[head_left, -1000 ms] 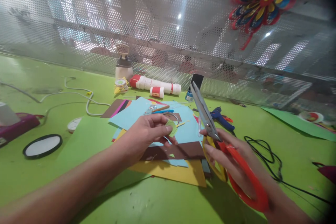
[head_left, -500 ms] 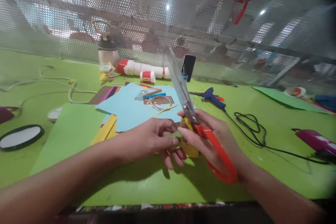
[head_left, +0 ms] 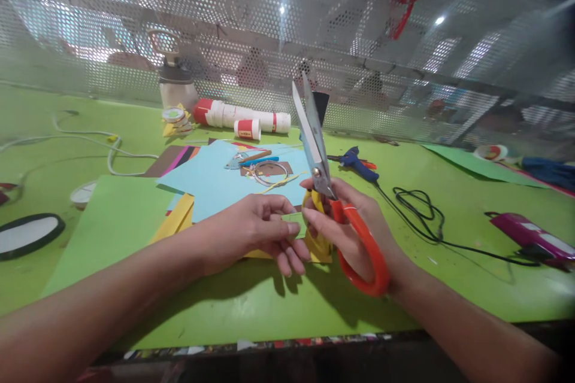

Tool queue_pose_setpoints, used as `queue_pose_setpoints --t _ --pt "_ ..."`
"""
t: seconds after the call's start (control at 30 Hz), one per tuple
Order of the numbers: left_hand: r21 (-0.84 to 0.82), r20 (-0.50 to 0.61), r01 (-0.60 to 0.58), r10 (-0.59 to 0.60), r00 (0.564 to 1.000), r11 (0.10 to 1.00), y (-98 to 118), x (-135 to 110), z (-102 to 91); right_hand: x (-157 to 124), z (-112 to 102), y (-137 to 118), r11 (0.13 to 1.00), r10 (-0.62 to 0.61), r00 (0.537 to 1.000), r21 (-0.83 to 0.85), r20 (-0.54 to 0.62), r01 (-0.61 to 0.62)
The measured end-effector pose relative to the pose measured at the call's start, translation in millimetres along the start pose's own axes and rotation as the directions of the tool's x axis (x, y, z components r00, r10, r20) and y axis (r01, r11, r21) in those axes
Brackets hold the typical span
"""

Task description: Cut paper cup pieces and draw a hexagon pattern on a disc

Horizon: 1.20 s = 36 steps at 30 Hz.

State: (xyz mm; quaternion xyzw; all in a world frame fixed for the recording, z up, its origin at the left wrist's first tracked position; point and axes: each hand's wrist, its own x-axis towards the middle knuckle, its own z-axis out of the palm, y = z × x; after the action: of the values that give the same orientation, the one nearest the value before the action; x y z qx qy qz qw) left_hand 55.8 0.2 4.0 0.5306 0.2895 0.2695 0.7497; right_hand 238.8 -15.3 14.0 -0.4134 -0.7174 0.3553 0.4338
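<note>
My right hand (head_left: 354,224) grips a pair of scissors (head_left: 335,191) with one orange and one yellow handle, the steel blades slightly apart and pointing up and away. My left hand (head_left: 256,233) pinches a small green paper piece (head_left: 297,228) between thumb and fingers, right beside the scissor handles. Both hands hover over a stack of coloured paper sheets (head_left: 215,182) on the green table (head_left: 251,305).
A blue glue gun (head_left: 357,163) with a black cord (head_left: 422,215) lies to the right. White glue bottles (head_left: 242,116), a spray bottle (head_left: 173,81) and tape rolls stand by the perforated metal wall. A white cable (head_left: 112,152), a black-rimmed disc (head_left: 27,233) and a magenta tool (head_left: 525,233) sit at the sides.
Both hands have drawn back toward me and come together, the green piece now next to the scissor handles. The blades have parted slightly. The view has dropped and shifted right.
</note>
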Motion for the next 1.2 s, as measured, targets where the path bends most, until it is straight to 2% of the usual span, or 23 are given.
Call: queue_pose_setpoints --t 0.23,0.43,0.57,0.7,0.8,1.0,1.1,1.2 --pt "-0.005 -0.085 -0.050 0.049 0.995 0.999 -1 1 -0.7 -1 3 4 0.997 0.008 0.997 0.079 -0.077 -0.002" --pt "-0.009 -0.169 -0.106 0.103 0.980 0.994 0 1 -0.2 -2 5 2 0.997 -0.012 0.996 0.077 -0.085 0.018" --pt "0.000 -0.220 -0.146 0.142 0.965 0.989 3 0 -1.4 0 1 1 0.999 0.021 0.995 0.028 -0.100 -0.019" --pt "-0.049 -0.364 -0.217 0.185 0.913 0.975 11 -3 -4.9 0 0 -2 0.999 0.052 0.999 0.001 0.002 -0.052" --pt "-0.027 -0.489 -0.322 0.268 0.830 0.946 18 -6 -8.3 -4 1 -6 1.000 0.017 0.998 0.006 0.060 -0.018" --pt "0.026 -0.530 -0.485 0.423 0.735 0.874 26 -9 -9.2 -12 0 -7 0.996 -0.054 0.993 -0.063 0.109 0.061" --pt "0.017 -0.537 -0.521 0.447 0.715 0.853 28 -10 -7.6 -12 -1 -5 0.995 -0.050 0.986 -0.074 0.157 0.062" --pt "0.013 -0.523 -0.518 0.447 0.725 0.855 28 -11 -6.3 -11 -2 -4 0.995 -0.062 0.981 -0.061 0.183 0.074"
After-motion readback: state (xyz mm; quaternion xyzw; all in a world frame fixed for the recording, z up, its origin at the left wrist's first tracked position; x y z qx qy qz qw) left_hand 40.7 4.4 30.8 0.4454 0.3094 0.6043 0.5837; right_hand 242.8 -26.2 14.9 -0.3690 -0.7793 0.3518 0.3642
